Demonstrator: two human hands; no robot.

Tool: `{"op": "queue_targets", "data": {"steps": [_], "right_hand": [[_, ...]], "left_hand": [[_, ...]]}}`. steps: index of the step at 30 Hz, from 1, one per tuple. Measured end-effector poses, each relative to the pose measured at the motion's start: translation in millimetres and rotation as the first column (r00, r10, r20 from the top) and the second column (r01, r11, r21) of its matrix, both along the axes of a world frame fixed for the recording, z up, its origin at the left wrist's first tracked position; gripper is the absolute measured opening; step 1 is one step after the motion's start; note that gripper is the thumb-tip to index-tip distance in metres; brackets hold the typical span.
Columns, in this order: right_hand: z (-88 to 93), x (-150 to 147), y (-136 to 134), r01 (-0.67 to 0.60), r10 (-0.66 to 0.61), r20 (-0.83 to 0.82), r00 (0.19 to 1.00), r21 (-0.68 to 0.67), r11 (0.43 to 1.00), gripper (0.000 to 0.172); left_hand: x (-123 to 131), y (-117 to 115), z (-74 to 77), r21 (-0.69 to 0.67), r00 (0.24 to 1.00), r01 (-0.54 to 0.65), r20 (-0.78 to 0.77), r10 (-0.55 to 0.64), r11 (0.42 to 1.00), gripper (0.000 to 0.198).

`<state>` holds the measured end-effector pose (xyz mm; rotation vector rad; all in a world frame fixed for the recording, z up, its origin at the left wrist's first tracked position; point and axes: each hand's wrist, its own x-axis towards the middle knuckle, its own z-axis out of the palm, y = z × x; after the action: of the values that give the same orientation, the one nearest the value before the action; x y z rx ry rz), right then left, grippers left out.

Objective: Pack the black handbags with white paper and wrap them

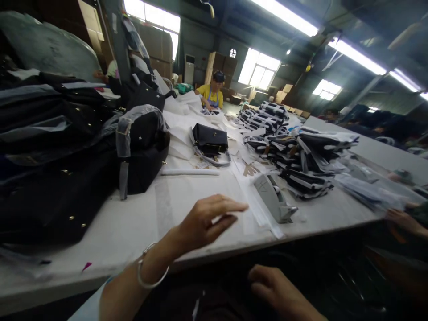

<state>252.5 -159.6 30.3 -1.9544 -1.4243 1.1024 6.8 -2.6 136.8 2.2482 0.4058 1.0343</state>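
Note:
My left hand (209,218), with a silver bangle (143,272) at its wrist, hovers over the near edge of the white table (133,227). Its fingers stretch to the right, thumb apart, holding nothing. Below the table edge, my right hand (274,287) has its fingers curled in, and no object shows in it. A grey tape dispenser (272,198) sits on the table, right of my left fingertips. Farther back lies a small black handbag (210,138), its wrapped handle towards me. A larger black bag (143,151) with clear wrapping on its handle stands to the left.
Black bags (50,169) are heaped along the left. Black pieces with white padding (290,151) are stacked on the right. A white rod (190,171) lies mid-table. A person in yellow (214,93) works across the table; another person's hand (404,220) touches plastic sheets (371,191) at right.

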Motion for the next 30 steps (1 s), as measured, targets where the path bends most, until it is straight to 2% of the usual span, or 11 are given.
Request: {"op": "queue_targets", "data": {"steps": [2,3,5,7,9,11,14,16,19,25,30], "right_hand": [[14.6,4.7,58.0,-0.049,0.057,-0.098,0.994,0.083,0.995,0.009],[24.1,2.8,84.0,-0.047,0.067,-0.168,0.983,0.121,0.992,0.016],[44.6,-7.9,131.6,0.007,0.052,-0.341,0.939,0.169,0.986,0.029],[63.2,-24.2,178.2,0.096,0.025,-0.538,0.843,0.195,0.976,0.039],[77.1,-41.0,228.8,0.175,0.020,-0.708,0.706,0.202,0.964,0.041],[85.7,-54.7,284.1,0.286,-0.008,-0.831,0.556,0.182,0.941,0.032],[91.6,-65.8,368.5,0.473,-0.142,-0.919,0.367,0.053,0.879,0.021],[92.4,-67.3,419.3,0.533,-0.204,-0.922,0.330,0.003,0.846,0.025],[90.0,-65.3,482.3,0.577,-0.255,-0.910,0.327,-0.021,0.816,0.035],[80.9,-64.9,567.4,0.664,-0.298,-0.921,0.250,-0.062,0.746,0.036],[86.5,-64.6,599.9,0.758,-0.317,-0.927,0.201,-0.057,0.650,0.037]], "left_hand": [[17.4,54.6,-14.8,-0.197,0.977,-0.174,0.089,0.194,0.965,0.035],[19.7,78.5,-29.7,-0.313,0.951,-0.256,0.086,0.296,0.915,0.035],[15.2,116.7,-64.3,-0.531,0.887,-0.355,0.069,0.457,0.769,0.041],[6.2,141.4,-93.3,-0.584,0.837,-0.420,0.046,0.545,0.695,0.044],[0.5,154.6,-109.3,-0.596,0.810,-0.458,0.025,0.586,0.660,0.044],[1.1,159.5,-113.6,-0.602,0.808,-0.464,0.012,0.589,0.650,0.040],[9.3,159.1,-110.3,-0.566,0.837,-0.459,-0.017,0.546,0.685,0.033],[14.3,158.2,-108.6,-0.533,0.855,-0.463,-0.058,0.515,0.709,0.030],[17.5,160.3,-110.8,-0.525,0.859,-0.475,-0.101,0.502,0.707,0.028],[17.9,168.4,-122.2,-0.532,0.850,-0.493,-0.127,0.511,0.688,0.027],[18.2,171.2,-131.1,-0.524,0.858,-0.483,-0.122,0.499,0.702,0.026]]}}
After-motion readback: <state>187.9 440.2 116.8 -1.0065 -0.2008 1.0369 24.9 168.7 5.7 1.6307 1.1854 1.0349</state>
